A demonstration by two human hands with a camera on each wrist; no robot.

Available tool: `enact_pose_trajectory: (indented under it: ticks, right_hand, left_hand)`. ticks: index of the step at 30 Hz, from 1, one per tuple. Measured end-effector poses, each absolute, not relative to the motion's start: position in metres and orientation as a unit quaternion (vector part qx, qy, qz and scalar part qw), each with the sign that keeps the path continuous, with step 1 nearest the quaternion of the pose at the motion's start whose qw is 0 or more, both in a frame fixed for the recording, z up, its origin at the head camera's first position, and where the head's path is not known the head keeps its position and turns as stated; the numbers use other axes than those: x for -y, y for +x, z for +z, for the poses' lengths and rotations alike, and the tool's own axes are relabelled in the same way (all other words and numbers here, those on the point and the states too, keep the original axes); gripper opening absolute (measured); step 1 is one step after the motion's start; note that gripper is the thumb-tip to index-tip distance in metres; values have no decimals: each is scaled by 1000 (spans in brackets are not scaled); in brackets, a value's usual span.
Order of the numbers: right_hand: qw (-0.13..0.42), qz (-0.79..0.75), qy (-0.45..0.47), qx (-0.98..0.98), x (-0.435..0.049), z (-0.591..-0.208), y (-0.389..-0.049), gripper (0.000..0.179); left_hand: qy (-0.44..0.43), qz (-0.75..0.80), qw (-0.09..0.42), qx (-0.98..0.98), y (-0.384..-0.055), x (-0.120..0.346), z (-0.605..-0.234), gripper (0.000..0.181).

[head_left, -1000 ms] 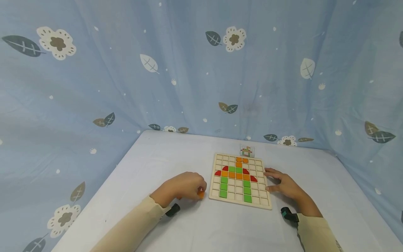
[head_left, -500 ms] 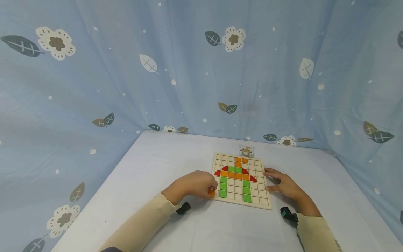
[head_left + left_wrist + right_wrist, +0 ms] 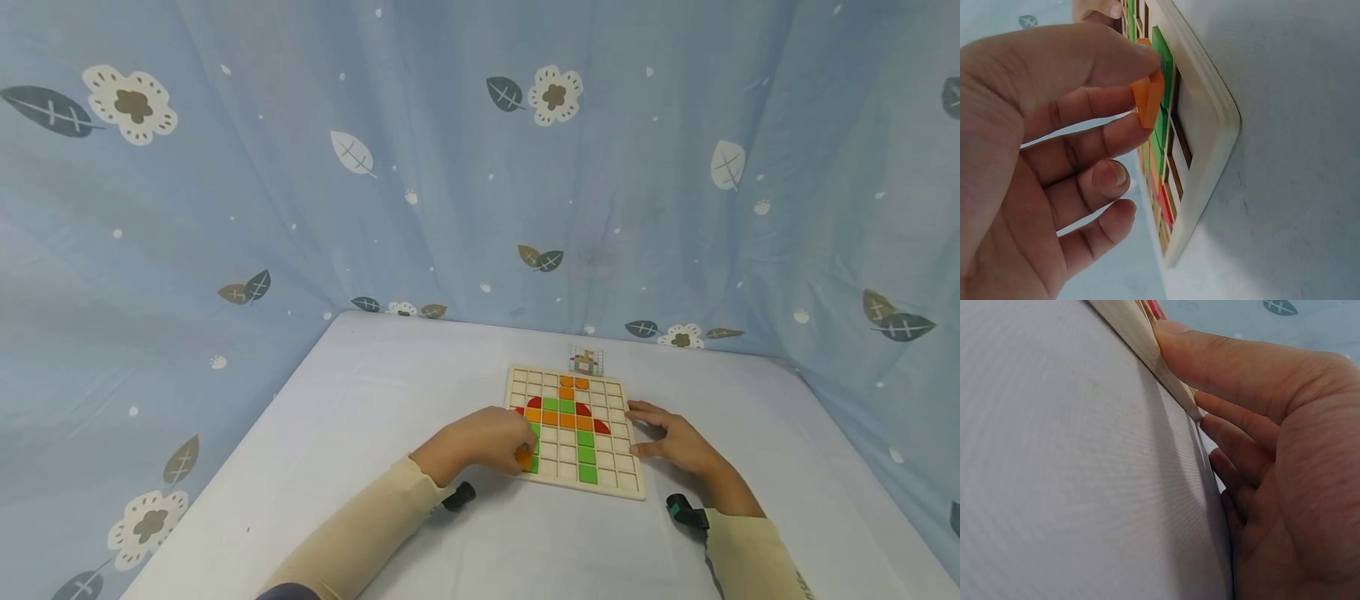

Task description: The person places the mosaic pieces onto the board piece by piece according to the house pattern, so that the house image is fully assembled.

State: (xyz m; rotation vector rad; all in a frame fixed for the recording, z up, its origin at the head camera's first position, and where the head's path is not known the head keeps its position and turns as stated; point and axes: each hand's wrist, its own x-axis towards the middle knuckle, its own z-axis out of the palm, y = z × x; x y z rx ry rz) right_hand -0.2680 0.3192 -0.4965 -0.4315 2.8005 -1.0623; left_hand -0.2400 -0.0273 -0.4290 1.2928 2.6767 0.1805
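My left hand [image 3: 497, 437] pinches an orange tile [image 3: 1152, 103] between thumb and fingers, held tilted just over the near left part of a wooden grid board [image 3: 567, 457]. Its other fingers are spread, loosely bent, in the left wrist view. Green tiles [image 3: 587, 456], orange tiles [image 3: 567, 419] and red rounded tiles [image 3: 602, 427] lie in the board's cells; the left hand covers some at the left. My right hand [image 3: 675, 442] rests at the board's right edge with fingers spread. Its thumb [image 3: 1210, 356] touches the board's side in the right wrist view.
A small card with a coloured grid picture [image 3: 586, 360] lies just behind the board. The white-covered table [image 3: 405, 367] extends around it, with a blue patterned curtain [image 3: 450, 167] at the back and sides. Black wrist devices [image 3: 459, 497] sit below both hands.
My left hand has moved right with the orange tile, from beside the board to over its near left cells. The right hand stays at the board's right edge.
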Motion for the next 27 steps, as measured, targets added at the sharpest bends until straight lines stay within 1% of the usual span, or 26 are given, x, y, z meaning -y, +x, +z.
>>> enact_pose_trajectory:
  ticks: [10, 20, 27]
  right_hand:
    - [53, -355, -146, -922, -320, -498, -268, 72]
    - [53, -355, -145, -922, -319, -497, -267, 73]
    - [48, -357, -152, -920, -319, -496, -266, 72]
  left_hand:
    - [428, 70, 97, -896, -245, 15, -430, 15]
    - [431, 68, 93, -895, -248, -2, -432, 8]
    - [437, 66, 94, -892, -249, -12, -435, 8]
